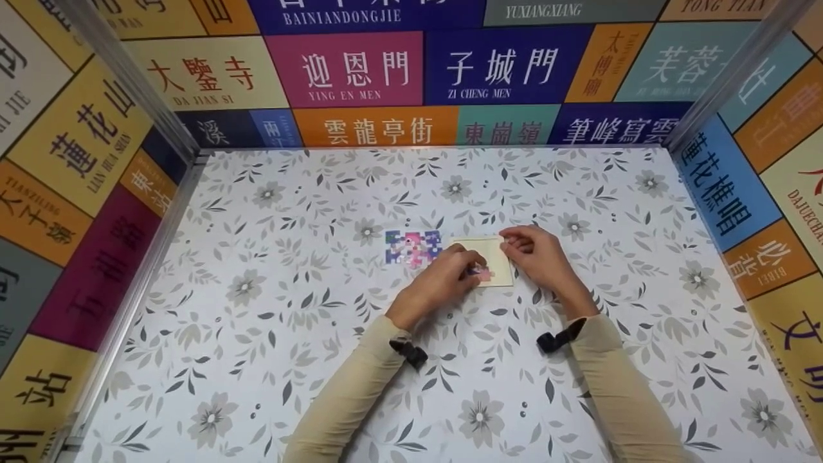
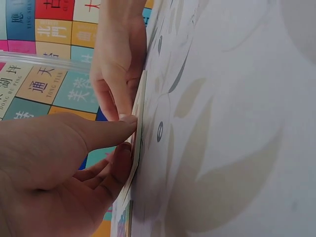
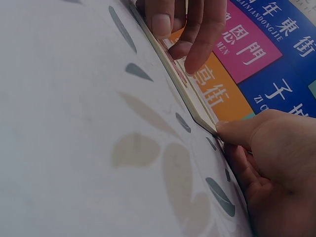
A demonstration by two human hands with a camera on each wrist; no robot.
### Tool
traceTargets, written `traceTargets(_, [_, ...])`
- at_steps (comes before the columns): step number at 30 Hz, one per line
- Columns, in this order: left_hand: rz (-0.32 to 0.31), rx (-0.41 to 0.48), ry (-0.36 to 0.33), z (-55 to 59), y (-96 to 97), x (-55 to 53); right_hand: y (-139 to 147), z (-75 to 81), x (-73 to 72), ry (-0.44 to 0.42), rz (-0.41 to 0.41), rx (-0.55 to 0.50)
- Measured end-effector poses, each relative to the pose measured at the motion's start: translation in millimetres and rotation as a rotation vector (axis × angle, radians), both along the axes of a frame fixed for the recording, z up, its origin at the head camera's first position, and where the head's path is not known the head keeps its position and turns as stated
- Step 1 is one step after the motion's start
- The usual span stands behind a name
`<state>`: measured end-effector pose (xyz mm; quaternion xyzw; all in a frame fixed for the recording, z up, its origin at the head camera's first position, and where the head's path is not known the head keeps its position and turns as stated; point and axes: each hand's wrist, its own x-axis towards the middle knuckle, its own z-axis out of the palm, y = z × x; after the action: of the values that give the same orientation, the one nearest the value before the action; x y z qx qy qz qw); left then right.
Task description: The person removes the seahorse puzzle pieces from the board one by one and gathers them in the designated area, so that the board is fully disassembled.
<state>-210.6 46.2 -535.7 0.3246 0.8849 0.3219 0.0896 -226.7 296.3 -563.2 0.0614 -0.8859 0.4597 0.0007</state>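
Note:
A cream square puzzle tray [image 1: 498,257] with a raised rim lies on the patterned table, a few pink jigsaw pieces [image 1: 483,274] in its lower left part. My left hand [image 1: 447,273] reaches over the tray's left side, its thumb and curled fingers pinching at a jigsaw piece that they mostly hide. At the tray's upper right corner, my right hand [image 1: 537,254] grips the edge between thumb and bent fingers; the right wrist view shows its thumb [image 3: 242,131] on that corner. Just left of the tray sits a joined block of purple and pink jigsaw pieces [image 1: 411,247].
White floral paper covers the table [image 1: 360,386]. Panels with printed signs stand behind it [image 1: 360,67] and along both sides, with metal frame posts [image 1: 164,96] at the corners. Each forearm wears a black wrist camera [image 1: 411,354].

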Motion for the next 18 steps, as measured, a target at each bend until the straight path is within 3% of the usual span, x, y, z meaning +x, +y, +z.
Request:
traceTargets(5, [-0.008, -0.012, 0.018, -0.3, 1.1, 1.7, 0.8, 0.0, 0.7, 0.002, -0.001, 0.000])
traceTargets(18, [-0.022, 0.074, 0.008, 0.1, -2.0, 6.3, 0.3, -0.5, 0.6, 0.023, 0.004, -0.014])
